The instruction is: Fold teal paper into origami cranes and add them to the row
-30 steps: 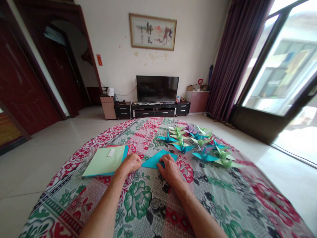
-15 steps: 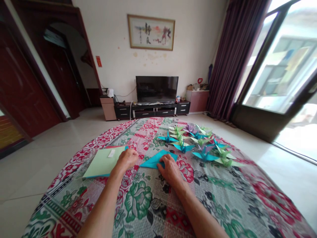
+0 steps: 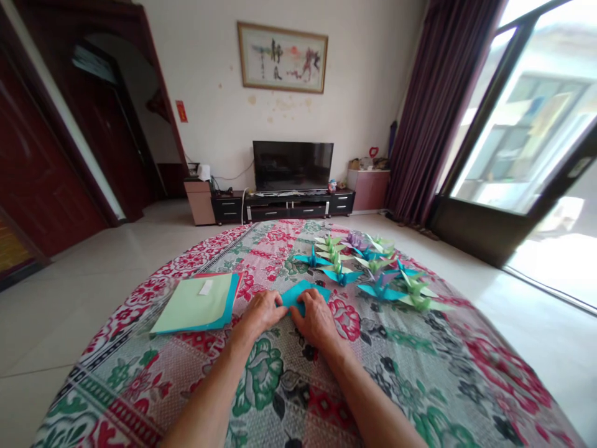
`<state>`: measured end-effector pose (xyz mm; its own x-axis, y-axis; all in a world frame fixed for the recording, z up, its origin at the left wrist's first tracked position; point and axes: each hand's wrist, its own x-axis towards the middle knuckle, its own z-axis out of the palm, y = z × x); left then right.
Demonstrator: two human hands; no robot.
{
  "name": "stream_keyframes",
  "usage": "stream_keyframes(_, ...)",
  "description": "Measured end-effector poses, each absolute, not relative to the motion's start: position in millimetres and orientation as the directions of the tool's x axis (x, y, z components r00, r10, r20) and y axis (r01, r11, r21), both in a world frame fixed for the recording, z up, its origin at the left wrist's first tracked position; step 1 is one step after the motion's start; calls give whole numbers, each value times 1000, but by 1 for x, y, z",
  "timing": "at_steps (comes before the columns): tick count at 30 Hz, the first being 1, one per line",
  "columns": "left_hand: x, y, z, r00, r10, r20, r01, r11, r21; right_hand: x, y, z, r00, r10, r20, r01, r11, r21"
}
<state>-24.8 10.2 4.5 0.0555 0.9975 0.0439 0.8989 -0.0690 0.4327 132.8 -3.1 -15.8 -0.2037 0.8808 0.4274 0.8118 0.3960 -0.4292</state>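
Observation:
A folded piece of blue origami paper [image 3: 303,290] lies on the flowered tablecloth [image 3: 284,429], between and beyond my hands. My left hand [image 3: 263,311] has its fingers closed at the paper's left corner, covering it. At the near edge, my right hand [image 3: 314,313] presses the paper with bent fingers, thumb toward the left hand. Just left of them rests a stack of square paper [image 3: 186,308], light green on top with blue and red below, and a small white slip [image 3: 206,287] on it.
Several folded paper cranes [image 3: 340,274] in blue, green and purple stand in rows to the right of the hands. Beyond the round table are a television [image 3: 293,167] on a low cabinet, and a glass door at right.
My left hand has moved right, from beside the paper stack to the left corner of the blue paper. My right hand stays on the paper, its fingers shifted slightly.

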Motion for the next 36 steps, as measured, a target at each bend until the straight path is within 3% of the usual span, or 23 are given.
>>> stream_keyframes(13,-29,12,1,109,993,36,875,-113,471,156,-15,-16,-237,884,402,861,383,-334)
stream_keyframes(30,-32,14,2,82,996,-29,886,-60,460,193,3,-25,-304,852,427,688,506,-521)
stream_keyframes(33,-30,14,5,92,996,6,897,-85,434,190,1,-23,-283,863,419,705,483,-518)
stream_keyframes(36,-28,15,8,42,986,163,917,-103,386,184,-4,-20,-233,873,427,733,447,-513)
